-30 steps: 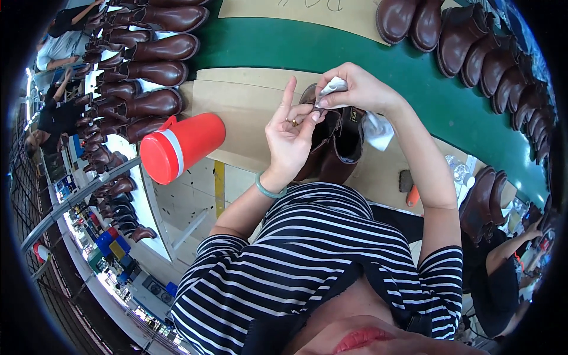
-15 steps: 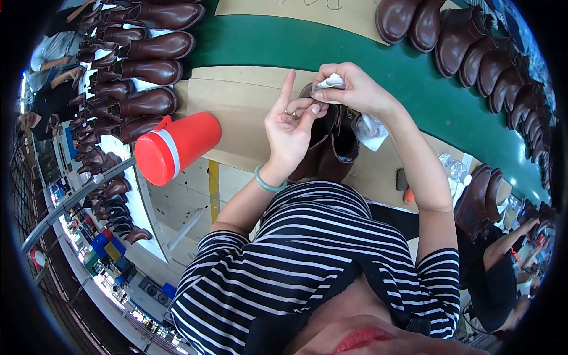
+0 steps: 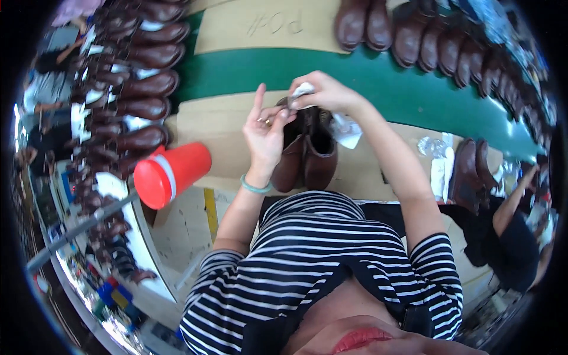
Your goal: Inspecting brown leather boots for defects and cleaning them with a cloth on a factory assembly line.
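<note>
- Boots (image 3: 320,170), brown, stand upright on cardboard (image 3: 231,130) before me.
- My right hand (image 3: 328,94) grips a white wad (image 3: 304,89) over them.
- My left hand (image 3: 265,135) pinches narrowly alongside, contents unclear.

Before you stands a pair of dark brown leather boots (image 3: 305,168), upright and side by side on the brown cardboard (image 3: 219,124). Their rounded ends are nearest to you, and the opening of the right boot is visible. A white cloth (image 3: 304,89), small and crumpled, is gathered in your right hand (image 3: 319,94), above the boots. Your left hand (image 3: 265,139) partly hides the left boot's upper part.
</note>
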`<action>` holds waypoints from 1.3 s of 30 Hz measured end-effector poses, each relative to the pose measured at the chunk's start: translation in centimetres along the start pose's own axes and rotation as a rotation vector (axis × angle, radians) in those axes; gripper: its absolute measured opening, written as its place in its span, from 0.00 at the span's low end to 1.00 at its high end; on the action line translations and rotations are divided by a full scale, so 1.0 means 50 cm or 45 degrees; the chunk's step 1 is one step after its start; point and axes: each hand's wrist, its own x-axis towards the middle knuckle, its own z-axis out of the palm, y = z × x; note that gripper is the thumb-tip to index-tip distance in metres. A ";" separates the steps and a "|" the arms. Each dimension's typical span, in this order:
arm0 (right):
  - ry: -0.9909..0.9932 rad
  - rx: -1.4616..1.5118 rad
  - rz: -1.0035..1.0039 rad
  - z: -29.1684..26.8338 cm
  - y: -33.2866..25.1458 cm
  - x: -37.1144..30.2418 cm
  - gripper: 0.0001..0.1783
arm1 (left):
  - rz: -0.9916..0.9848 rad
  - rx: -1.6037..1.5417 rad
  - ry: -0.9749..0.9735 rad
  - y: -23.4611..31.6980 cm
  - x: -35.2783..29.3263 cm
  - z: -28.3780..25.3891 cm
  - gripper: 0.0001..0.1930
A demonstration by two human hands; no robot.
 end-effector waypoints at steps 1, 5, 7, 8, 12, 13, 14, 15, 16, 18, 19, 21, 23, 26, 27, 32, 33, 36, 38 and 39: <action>0.007 -0.038 -0.045 0.000 -0.009 0.005 0.09 | 0.030 0.008 -0.010 -0.003 0.001 -0.001 0.35; -0.014 -0.011 -0.108 0.020 0.013 0.022 0.10 | 0.025 0.007 -0.015 0.005 -0.011 0.010 0.36; -0.080 -0.093 -0.026 0.011 -0.006 0.014 0.10 | 0.028 0.007 -0.050 0.008 -0.010 0.010 0.36; -0.088 -0.154 0.024 0.009 -0.014 0.010 0.10 | 0.037 0.036 -0.050 0.005 -0.015 0.006 0.36; 0.201 -0.099 -0.051 -0.024 -0.012 -0.034 0.12 | -0.014 0.032 -0.068 0.009 -0.001 -0.018 0.35; 0.386 0.195 -0.024 -0.034 -0.001 -0.050 0.13 | -0.081 0.002 -0.087 0.013 0.000 -0.024 0.35; 0.469 0.594 -0.142 -0.050 0.006 -0.072 0.14 | -0.196 -0.037 -0.147 0.038 -0.004 -0.016 0.31; 0.491 0.759 -0.287 -0.064 -0.005 -0.105 0.17 | -0.191 -0.034 -0.139 0.041 -0.001 -0.037 0.31; 0.494 0.831 -0.308 -0.075 -0.010 -0.146 0.19 | -0.240 -0.159 -0.173 0.036 0.008 -0.073 0.29; 0.493 0.965 -0.278 -0.081 -0.010 -0.242 0.19 | -0.283 -0.258 -0.120 0.010 0.026 -0.133 0.26; 0.508 1.009 -0.205 -0.070 -0.009 -0.288 0.15 | -0.289 -0.250 -0.091 -0.006 0.031 -0.165 0.26; 0.556 1.088 -0.168 -0.044 0.033 -0.356 0.12 | -0.362 -0.198 0.066 -0.030 0.023 -0.224 0.26; 0.602 1.132 -0.117 0.000 0.096 -0.417 0.14 | -0.495 -0.048 0.016 -0.046 -0.013 -0.258 0.25; 0.820 1.062 0.266 0.086 0.163 -0.484 0.17 | -0.746 0.071 -0.033 -0.090 -0.069 -0.300 0.25; 0.793 1.089 0.309 0.110 0.195 -0.503 0.17 | -0.822 0.044 -0.092 -0.093 -0.092 -0.302 0.25; 0.639 1.193 0.394 0.221 0.245 -0.533 0.19 | -0.889 0.172 -0.147 -0.103 -0.214 -0.301 0.28; 0.582 1.228 0.450 0.232 0.233 -0.528 0.20 | -0.888 0.194 -0.184 -0.097 -0.229 -0.289 0.29; 0.469 1.231 0.524 0.277 0.220 -0.503 0.25 | -0.936 0.043 -0.195 -0.122 -0.257 -0.289 0.28; 0.407 1.189 0.580 0.310 0.213 -0.479 0.30 | -0.923 -0.033 -0.153 -0.138 -0.266 -0.285 0.26; 0.410 1.187 0.582 0.326 0.211 -0.468 0.30 | -0.924 -0.037 -0.156 -0.145 -0.263 -0.285 0.26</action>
